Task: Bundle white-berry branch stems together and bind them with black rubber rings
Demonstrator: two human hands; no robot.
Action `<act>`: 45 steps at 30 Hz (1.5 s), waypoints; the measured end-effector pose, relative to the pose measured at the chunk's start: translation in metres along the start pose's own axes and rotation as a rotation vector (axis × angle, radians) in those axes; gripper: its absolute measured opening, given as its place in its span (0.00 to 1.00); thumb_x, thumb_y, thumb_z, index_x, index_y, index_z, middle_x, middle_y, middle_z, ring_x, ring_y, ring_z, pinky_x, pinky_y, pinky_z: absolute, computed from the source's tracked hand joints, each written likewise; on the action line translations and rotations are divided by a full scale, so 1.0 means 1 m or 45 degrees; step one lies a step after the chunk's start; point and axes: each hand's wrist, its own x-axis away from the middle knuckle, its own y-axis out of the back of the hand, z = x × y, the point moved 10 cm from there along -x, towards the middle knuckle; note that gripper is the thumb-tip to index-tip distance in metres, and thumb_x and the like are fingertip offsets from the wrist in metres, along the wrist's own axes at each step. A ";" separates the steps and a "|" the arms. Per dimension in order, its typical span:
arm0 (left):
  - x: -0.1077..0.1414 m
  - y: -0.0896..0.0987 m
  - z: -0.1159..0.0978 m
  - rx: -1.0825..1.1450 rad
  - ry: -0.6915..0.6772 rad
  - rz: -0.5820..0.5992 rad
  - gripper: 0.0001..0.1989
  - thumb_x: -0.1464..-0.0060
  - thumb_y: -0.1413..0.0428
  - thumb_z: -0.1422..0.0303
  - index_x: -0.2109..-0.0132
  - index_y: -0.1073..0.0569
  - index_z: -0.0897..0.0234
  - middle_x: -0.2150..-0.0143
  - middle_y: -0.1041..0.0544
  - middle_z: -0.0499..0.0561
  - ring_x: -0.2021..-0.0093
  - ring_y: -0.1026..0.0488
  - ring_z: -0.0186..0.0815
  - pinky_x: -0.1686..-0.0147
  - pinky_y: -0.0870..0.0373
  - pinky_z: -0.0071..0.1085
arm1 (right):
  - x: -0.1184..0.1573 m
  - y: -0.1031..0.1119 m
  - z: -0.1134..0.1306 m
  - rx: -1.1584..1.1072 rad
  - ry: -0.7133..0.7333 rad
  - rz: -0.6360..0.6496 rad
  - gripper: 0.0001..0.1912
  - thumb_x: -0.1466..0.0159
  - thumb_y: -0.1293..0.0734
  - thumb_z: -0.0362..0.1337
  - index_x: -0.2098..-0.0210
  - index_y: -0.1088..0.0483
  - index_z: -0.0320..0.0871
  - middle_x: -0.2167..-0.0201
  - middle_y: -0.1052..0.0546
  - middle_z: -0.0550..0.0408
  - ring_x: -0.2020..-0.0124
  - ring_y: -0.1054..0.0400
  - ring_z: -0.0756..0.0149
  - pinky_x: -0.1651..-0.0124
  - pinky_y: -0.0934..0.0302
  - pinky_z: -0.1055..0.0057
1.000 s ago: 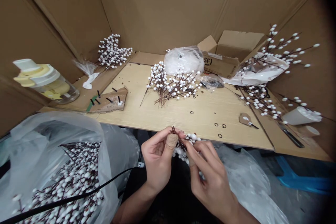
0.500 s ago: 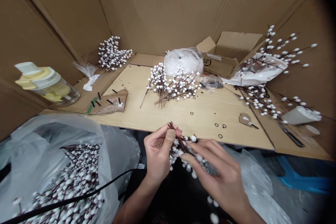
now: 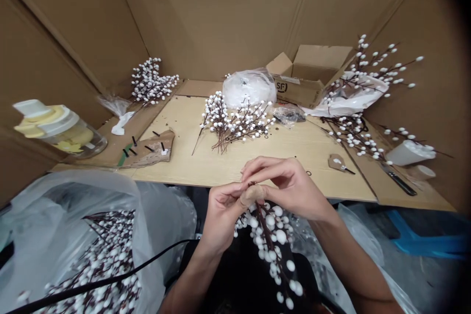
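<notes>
Both hands meet just in front of the table's near edge, on the stem ends of a bunch of white berry stems (image 3: 270, 235). My left hand (image 3: 224, 213) pinches the brown stems between thumb and fingers, with a tan wrap on its thumb. My right hand (image 3: 290, 189) is closed on the same stem tops, its fingertips touching the left ones. The berries hang down below the hands, over my dark lap. Fingers hide most of the stem ends. Beyond the hands, a pile of berry stems (image 3: 235, 125) lies on the table (image 3: 176, 167).
At left stand a yellow-lidded bottle (image 3: 66, 130) and a cardboard piece (image 3: 154, 152) with black sticks. A plastic bag (image 3: 147, 216) of berry stems sits lower left, a black cable (image 3: 147, 262) crossing it. Far right are a cardboard box (image 3: 298, 89), knife (image 3: 403, 182) and white cup (image 3: 410, 153).
My right hand has moved up and left from among the berries to the stem tops beside my left hand. The bunch now hangs lower, and the view has shifted slightly.
</notes>
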 end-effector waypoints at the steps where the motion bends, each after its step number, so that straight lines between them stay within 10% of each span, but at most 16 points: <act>1: 0.000 -0.003 0.000 -0.029 0.019 0.046 0.03 0.58 0.35 0.70 0.72 0.20 0.65 0.76 0.23 0.50 0.76 0.29 0.28 0.70 0.32 0.21 | 0.000 0.002 0.002 -0.009 0.025 -0.020 0.05 0.42 0.31 0.30 0.66 0.23 0.39 0.66 0.27 0.51 0.62 0.32 0.72 0.58 0.36 0.74; 14: 0.005 -0.025 -0.003 -0.359 0.063 0.389 0.09 0.44 0.44 0.69 0.60 0.20 0.62 0.63 0.21 0.52 0.59 0.26 0.33 0.56 0.32 0.24 | 0.001 0.011 -0.003 -0.123 0.113 -0.077 0.03 0.44 0.30 0.31 0.72 0.25 0.36 0.71 0.27 0.50 0.68 0.31 0.73 0.66 0.36 0.77; 29: 0.001 -0.011 -0.017 -0.548 -0.113 0.104 0.07 0.46 0.43 0.69 0.69 0.21 0.66 0.70 0.22 0.49 0.68 0.26 0.28 0.64 0.32 0.19 | -0.008 -0.005 -0.032 -0.576 -0.250 0.143 0.21 0.39 0.35 0.49 0.65 0.24 0.35 0.67 0.30 0.48 0.74 0.34 0.76 0.77 0.36 0.79; 39: -0.001 -0.004 -0.024 -0.585 -0.124 0.120 0.09 0.45 0.44 0.69 0.67 0.20 0.68 0.70 0.22 0.51 0.69 0.27 0.31 0.66 0.32 0.21 | -0.012 -0.002 -0.011 -0.081 -0.042 -0.031 0.06 0.42 0.31 0.33 0.67 0.24 0.36 0.68 0.28 0.51 0.77 0.36 0.80 0.79 0.39 0.86; 45: 0.005 0.000 -0.029 -0.655 -0.130 0.113 0.07 0.46 0.42 0.69 0.64 0.20 0.67 0.69 0.21 0.51 0.68 0.26 0.32 0.65 0.32 0.22 | -0.012 -0.018 -0.026 -0.359 -0.153 0.158 0.11 0.39 0.33 0.37 0.61 0.26 0.34 0.62 0.29 0.47 0.71 0.33 0.77 0.75 0.33 0.82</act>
